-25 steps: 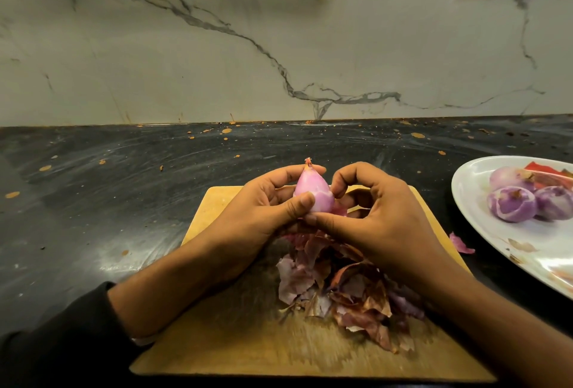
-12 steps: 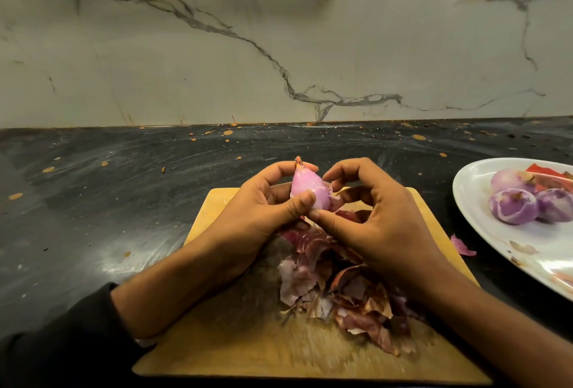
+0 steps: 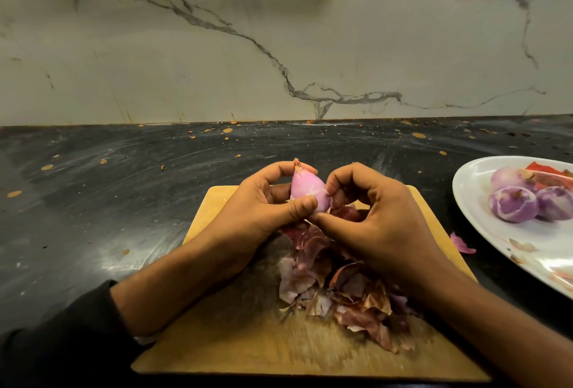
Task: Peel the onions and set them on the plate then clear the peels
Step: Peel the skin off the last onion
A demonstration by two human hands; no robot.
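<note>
Above the board, her left hand grips the onion; the right hand pinches skin at its base (peels below). Best pull gently; plate waits at three o'clock.

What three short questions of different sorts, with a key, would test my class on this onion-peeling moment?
1. True or false: the left hand grips the pink onion above the wooden cutting board.
2. Where does the pile of peels lie? A) on the white plate B) on the cutting board C) on the black counter behind the board
3. Fill in: the peeled onions lie on the white ____.

Key: 1 true. 2 B. 3 plate. The right hand pinches at the onion's lower end, so the peeling looks unfinished.
</note>
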